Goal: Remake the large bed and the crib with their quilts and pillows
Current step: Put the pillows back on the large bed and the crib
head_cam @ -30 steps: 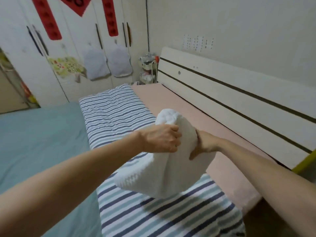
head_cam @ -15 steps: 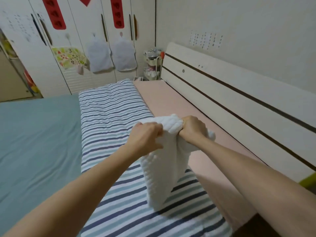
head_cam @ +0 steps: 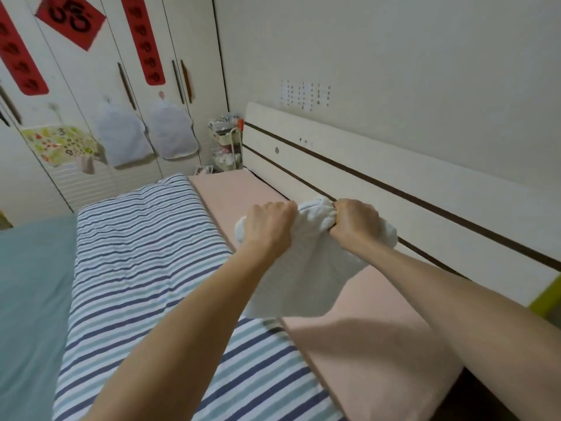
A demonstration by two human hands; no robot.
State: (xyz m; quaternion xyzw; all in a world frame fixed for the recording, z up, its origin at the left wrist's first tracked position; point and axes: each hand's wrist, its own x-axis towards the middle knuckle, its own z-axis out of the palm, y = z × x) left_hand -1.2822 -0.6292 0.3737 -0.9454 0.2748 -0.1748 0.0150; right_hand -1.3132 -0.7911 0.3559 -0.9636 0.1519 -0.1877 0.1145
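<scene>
Both my hands bunch the top of a white pillow over the head of the large bed: my left hand [head_cam: 268,227] and my right hand [head_cam: 355,221] each clench a fistful of the white pillow [head_cam: 300,281], which hangs in the air above the pink sheet [head_cam: 364,338], just in front of the headboard [head_cam: 379,189]. Beside it the striped quilt [head_cam: 145,253] already lies spread flat down the bed, next to a teal cover [head_cam: 30,284]. By my reading the quilt on this bed is laid, while the pillow is not yet set down at the head. No crib is in view, so I cannot tell how that half of the job stands.
</scene>
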